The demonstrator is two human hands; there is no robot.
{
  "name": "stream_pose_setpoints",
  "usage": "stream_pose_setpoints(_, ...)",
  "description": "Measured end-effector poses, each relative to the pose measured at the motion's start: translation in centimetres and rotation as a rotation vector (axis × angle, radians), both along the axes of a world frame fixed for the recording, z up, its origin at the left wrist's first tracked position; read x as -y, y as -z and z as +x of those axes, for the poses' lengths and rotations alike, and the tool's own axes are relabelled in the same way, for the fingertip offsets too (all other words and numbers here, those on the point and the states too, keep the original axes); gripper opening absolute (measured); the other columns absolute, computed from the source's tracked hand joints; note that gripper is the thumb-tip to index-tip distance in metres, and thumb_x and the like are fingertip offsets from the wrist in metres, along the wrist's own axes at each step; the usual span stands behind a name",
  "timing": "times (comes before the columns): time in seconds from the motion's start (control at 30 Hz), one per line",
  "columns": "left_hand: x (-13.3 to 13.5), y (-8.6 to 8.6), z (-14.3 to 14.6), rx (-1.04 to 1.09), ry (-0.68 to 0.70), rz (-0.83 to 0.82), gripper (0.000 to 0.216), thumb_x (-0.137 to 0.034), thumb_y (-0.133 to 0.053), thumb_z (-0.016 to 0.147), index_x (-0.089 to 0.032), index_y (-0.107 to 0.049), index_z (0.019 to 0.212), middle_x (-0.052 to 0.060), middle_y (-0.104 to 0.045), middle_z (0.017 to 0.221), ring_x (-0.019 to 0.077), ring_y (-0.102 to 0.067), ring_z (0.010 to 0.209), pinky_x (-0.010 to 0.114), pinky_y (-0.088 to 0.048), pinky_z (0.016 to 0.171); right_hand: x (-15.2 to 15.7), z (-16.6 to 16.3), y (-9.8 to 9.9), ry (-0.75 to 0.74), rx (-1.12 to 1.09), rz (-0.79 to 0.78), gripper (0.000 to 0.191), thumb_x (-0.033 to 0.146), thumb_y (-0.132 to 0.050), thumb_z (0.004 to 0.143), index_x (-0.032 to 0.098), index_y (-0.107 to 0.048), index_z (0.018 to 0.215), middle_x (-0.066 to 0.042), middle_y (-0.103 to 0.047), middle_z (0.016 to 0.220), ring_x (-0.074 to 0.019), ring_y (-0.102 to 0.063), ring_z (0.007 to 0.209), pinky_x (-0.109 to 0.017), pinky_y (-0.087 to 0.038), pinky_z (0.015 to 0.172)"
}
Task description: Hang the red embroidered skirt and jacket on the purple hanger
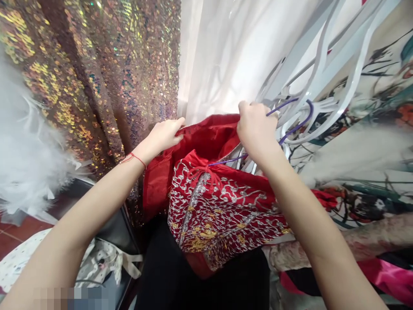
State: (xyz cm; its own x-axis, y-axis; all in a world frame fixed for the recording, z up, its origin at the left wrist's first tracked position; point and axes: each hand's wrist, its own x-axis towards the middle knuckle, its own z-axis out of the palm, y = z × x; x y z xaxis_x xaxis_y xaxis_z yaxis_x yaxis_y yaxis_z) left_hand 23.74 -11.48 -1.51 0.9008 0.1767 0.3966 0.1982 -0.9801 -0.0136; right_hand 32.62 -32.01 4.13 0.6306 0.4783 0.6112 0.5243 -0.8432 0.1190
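A red garment with silver and gold embroidery hangs in front of me, its plain red lining turned out at the top. My left hand pinches the left edge of the red lining, fingers closed. My right hand grips the right edge of the lining, fingers closed, beside a purple hanger whose bar runs under that hand. A thin red string circles my left wrist.
A sequinned gold and brown curtain hangs at left, white sheer fabric behind. White hangers and printed garments crowd the right. White feathers at far left; a dark chair with cloth below left.
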Motion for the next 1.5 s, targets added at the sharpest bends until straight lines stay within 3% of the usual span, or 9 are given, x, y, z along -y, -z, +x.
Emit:
stream_pose_setpoints(0.27, 0.3, -0.6, -0.3, 0.217, -0.036, -0.127, 0.039, -0.017, -0.041, 0.089, -0.016, -0.064, 0.12, 0.014, -0.072, 0.099, 0.0273, -0.068, 0.092, 0.035, -0.048, 0.079, 2.0, -0.7, 1.1, -0.318, -0.277, -0.292, 0.026, 0.001, -0.053, 0.072, 0.017, -0.067, 0.086, -0.007, -0.064, 0.074, -0.0195, -0.059, 0.068, -0.03, -0.033, 0.058)
stream_pose_setpoints(0.4, 1.1, -1.3, -0.8, 0.261, 0.249, -0.28, 0.047, -0.025, -0.052, 0.084, -0.017, -0.064, 0.129, 0.004, -0.07, 0.075, 0.0194, -0.063, 0.07, 0.031, -0.046, 0.074, 3.3, -0.6, 1.8, -0.502, -0.309, -0.337, 0.028, 0.0, -0.048, 0.072, 0.02, -0.066, 0.082, -0.004, -0.06, 0.066, -0.0158, -0.05, 0.058, -0.031, -0.029, 0.057)
stream_pose_setpoints(0.57, 3.9, -2.1, -0.1, 0.009, 0.59, -0.338, 0.059, -0.049, -0.066, 0.08, -0.018, -0.068, 0.131, 0.007, -0.077, 0.099, 0.0196, -0.066, 0.08, 0.031, -0.049, 0.081, 4.9, -1.4, 1.9, -0.414, -0.218, -0.29, 0.033, 0.005, -0.045, 0.079, 0.017, -0.071, 0.096, -0.008, -0.067, 0.073, -0.0193, -0.054, 0.062, -0.032, -0.026, 0.059)
stream_pose_setpoints(0.77, 7.3, -3.3, 2.8, -0.167, 0.791, -0.424, 0.041, -0.032, -0.068, 0.072, -0.02, -0.075, 0.11, 0.002, -0.073, 0.084, 0.0169, -0.062, 0.073, 0.028, -0.049, 0.071, 6.4, -2.3, 1.9, -0.634, -0.156, -0.294, 0.03, 0.008, -0.042, 0.082, 0.017, -0.069, 0.092, -0.006, -0.069, 0.077, -0.017, -0.053, 0.062, -0.032, -0.031, 0.061)
stream_pose_setpoints(0.9, 8.3, -2.8, 4.3, -0.263, 0.847, -0.533, 0.01, -0.026, -0.061, 0.069, -0.02, -0.068, 0.067, 0.0, -0.063, 0.064, 0.0141, -0.053, 0.059, 0.027, -0.044, 0.059, 8.4, -3.0, 2.4, -0.669, 0.115, -0.138, 0.03, 0.01, -0.038, 0.087, 0.016, -0.068, 0.088, -0.011, -0.069, 0.084, -0.0206, -0.059, 0.075, -0.034, -0.042, 0.07)
stream_pose_setpoints(1.03, 7.7, -2.1, 4.5, -0.285, 0.796, -0.613, 0.013, -0.029, -0.062, 0.071, -0.018, -0.066, 0.065, 0.0, -0.061, 0.06, 0.0118, -0.05, 0.056, 0.025, -0.039, 0.055, 13.6, -2.4, 3.6, -0.439, 0.294, 0.22, 0.025, 0.017, -0.043, 0.092, 0.019, -0.067, 0.096, -0.014, -0.07, 0.096, -0.0232, -0.062, 0.089, -0.035, -0.047, 0.077)
stream_pose_setpoints(1.13, 7.4, -2.0, 4.6, -0.381, 0.808, -0.652, 0.014, -0.028, -0.066, 0.067, -0.014, -0.068, 0.067, 0.001, -0.062, 0.061, 0.0104, -0.051, 0.056, 0.024, -0.038, 0.054, 17.9, 0.0, 4.2, -0.248, -0.069, 0.206, 0.023, 0.025, -0.047, 0.093, 0.019, -0.069, 0.096, -0.008, -0.069, 0.079, -0.0186, -0.06, 0.068, -0.032, -0.045, 0.063)
stream_pose_setpoints(1.3, 8.8, -1.6, 5.4, -0.332, 0.67, -0.606, 0.015, -0.027, -0.06, 0.069, -0.013, -0.066, 0.066, -0.001, -0.056, 0.058, 0.0087, -0.045, 0.053, 0.025, -0.033, 0.055, 18.8, 4.5, 3.7, -0.482, -1.172, -0.062, 0.043, 0.059, -0.062, 0.087, 0.018, -0.072, 0.095, 0.0, -0.065, 0.062, -0.0109, -0.053, 0.049, -0.025, -0.042, 0.049)
stream_pose_setpoints(1.5, 11.3, -2.2, 5.4, -0.123, 0.398, -0.441, 0.022, -0.03, -0.063, 0.068, -0.017, -0.053, 0.054, -0.003, -0.043, 0.051, 0.0093, -0.033, 0.053, 0.029, -0.025, 0.057, 14.9, 4.6, 4.0, -0.537, -1.327, -0.136, 0.055, 0.072, -0.071, 0.073, 0.017, -0.068, 0.085, 0.004, -0.056, 0.053, -0.0102, -0.05, 0.043, -0.023, -0.037, 0.042)
